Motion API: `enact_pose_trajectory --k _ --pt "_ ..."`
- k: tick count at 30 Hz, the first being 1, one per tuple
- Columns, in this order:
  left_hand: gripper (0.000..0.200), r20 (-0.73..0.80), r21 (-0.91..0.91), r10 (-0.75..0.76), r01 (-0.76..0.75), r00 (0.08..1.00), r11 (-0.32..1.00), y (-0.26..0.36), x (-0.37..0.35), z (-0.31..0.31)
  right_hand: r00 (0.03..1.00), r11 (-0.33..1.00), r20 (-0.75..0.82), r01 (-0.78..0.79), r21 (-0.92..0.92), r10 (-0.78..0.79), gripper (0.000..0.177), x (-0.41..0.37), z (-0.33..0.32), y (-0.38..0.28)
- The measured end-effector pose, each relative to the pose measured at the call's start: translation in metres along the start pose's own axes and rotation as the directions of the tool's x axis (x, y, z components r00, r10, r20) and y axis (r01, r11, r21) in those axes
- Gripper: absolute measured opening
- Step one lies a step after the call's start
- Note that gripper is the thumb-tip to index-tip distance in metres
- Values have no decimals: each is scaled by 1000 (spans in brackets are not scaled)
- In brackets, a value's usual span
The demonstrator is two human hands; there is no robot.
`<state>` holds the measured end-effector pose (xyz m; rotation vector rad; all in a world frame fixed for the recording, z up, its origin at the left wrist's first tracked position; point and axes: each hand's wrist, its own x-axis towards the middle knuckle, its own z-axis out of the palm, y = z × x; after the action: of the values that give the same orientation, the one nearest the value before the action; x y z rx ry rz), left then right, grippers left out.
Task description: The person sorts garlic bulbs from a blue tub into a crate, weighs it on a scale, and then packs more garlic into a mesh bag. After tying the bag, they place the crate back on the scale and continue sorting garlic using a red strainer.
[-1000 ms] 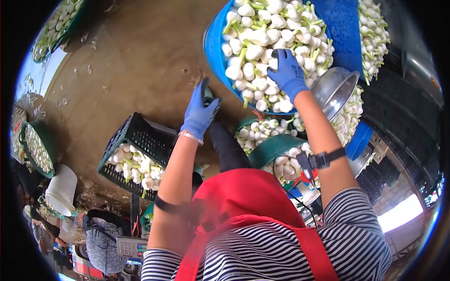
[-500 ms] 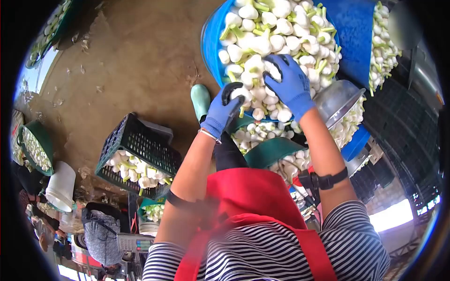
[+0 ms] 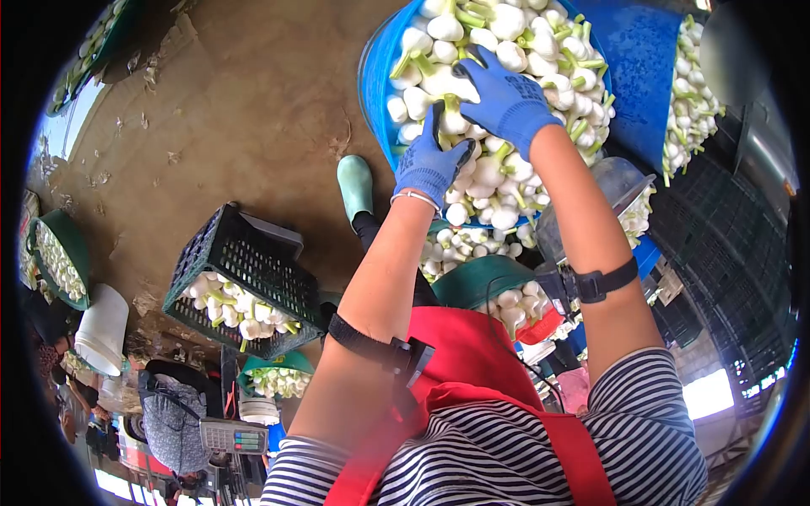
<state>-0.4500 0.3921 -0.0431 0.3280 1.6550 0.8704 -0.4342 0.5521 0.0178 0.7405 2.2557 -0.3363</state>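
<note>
- Inside the blue tub (image 3: 371, 93), directly below both hands: trimmed garlic bulbs (image 3: 509, 23), heaped to the rim, short green stems attached and pointing various ways.
- Right hand (image 3: 510, 101), blue-gloved: fingers and thumb parted around a bulb at the heap's surface. Underside hidden; cannot tell whether the bulb is gripped.
- Left hand (image 3: 426, 164), blue-gloved: over the heap's near left edge, thumb and forefinger well apart, no bulb seen held. The nearest bulbs lie just beyond the fingertips.
- Step in hand, as judged: loose bulbs being handled by hand at the top of the heap. A next grasp would call for closing the fingers around one bulb without dislodging those at the rim.
- Beside the right forearm: metal basin (image 3: 620, 179), tilted, partly hidden.
- Nearer the red apron (image 3: 472, 346): green tub (image 3: 481, 277), with garlic bulbs.
- Left of the left forearm: dark perforated crate (image 3: 270, 261), tilted, holding stemmed bulbs.
- Further out, lower left: keypad scale (image 3: 229, 437) and white bucket (image 3: 103, 329), well apart from the hands.
</note>
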Motion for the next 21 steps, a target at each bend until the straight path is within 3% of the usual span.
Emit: enact_pose_trajectory --k 2,4,6,8,11,14,16,17,18,21 --pt "88 -32 12 3 -2 999 1000 5 5 1 992 999 -117 39 -18 -41 62 13 4 -5" --pt "86 -2 245 -115 112 993 963 12 13 -3 993 999 -113 17 -32 -21 62 25 0 -15" --pt "81 -27 182 -67 71 997 981 8 15 -3 995 994 34 -91 -53 93 62 32 -10 -24" --pt "78 -21 242 -31 35 999 970 8 9 1 977 985 145 -142 -96 155 62 33 -2 -37" --pt "75 2 193 -99 97 995 977 18 -2 -3 970 984 173 -162 -77 174 63 26 1 -49" --pt "76 -17 175 -104 106 994 979 -5 -1 8 958 962 100 -265 -64 270 70 42 4 -58" --pt "83 -37 -315 35 -45 999 948 -28 -2 15 936 930 86 -323 -178 341 76 64 6 -61" --pt "87 39 -638 -45 59 998 767 -31 -19 18 932 936 151 -301 -182 329 79 72 6 -57" --pt "84 8 -651 -46 40 999 758 -53 -25 25 957 966 191 -182 -184 217 78 67 0 -55" --pt "80 -51 -861 -33 -27 998 507 -88 -81 12 978 968 208 26 -250 28 84 63 13 -49"
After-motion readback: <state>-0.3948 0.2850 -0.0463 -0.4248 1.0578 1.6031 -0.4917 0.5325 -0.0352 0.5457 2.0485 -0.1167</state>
